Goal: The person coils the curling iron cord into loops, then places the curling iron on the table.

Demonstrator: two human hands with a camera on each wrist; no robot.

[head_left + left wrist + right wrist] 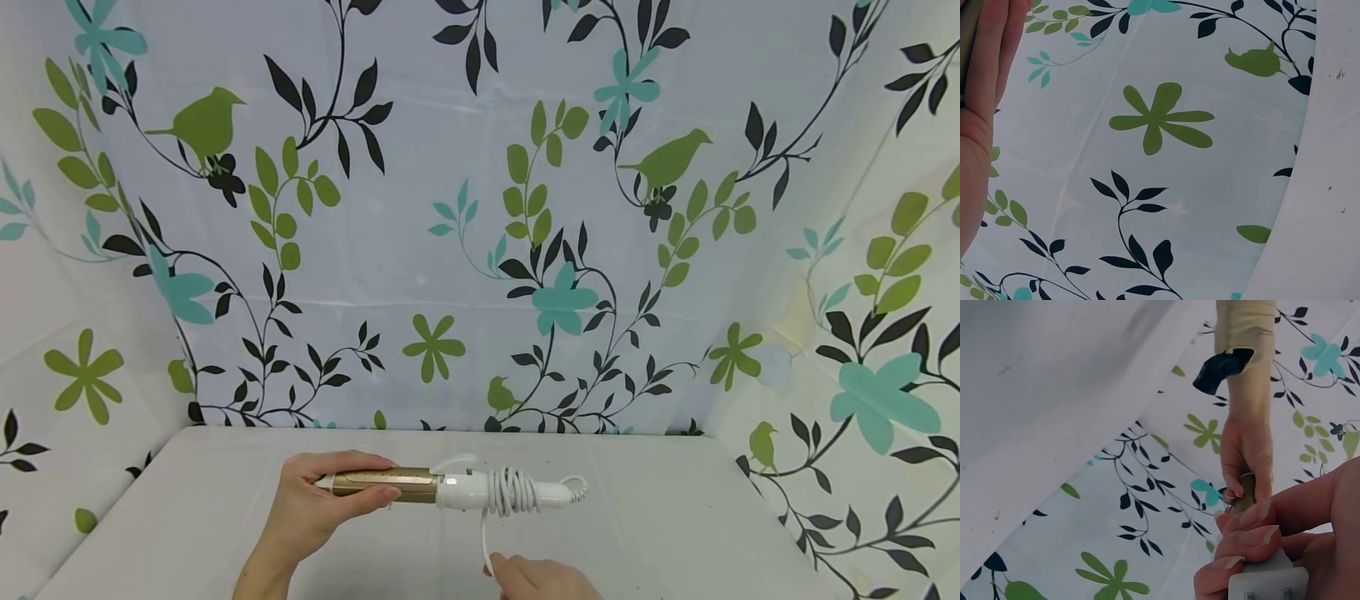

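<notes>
My left hand (303,504) grips the gold barrel of a hair curling iron (462,492), held level above the white table with its white handle pointing right. A white cord (513,492) is wound in several turns round the handle, and a length of it hangs down. Below the handle, my right hand (546,578) holds the lower end of this cord. In the right wrist view, its curled fingers (1254,537) are round a white plug (1267,585). Only the edge of my left hand (975,131) shows in the left wrist view.
A white tabletop (660,517) lies under both hands. Behind it hangs a white curtain (465,133) printed with leaves, flowers and birds, which also covers both sides. A light sleeve (1244,328) with a dark strap (1222,370) is on the left arm.
</notes>
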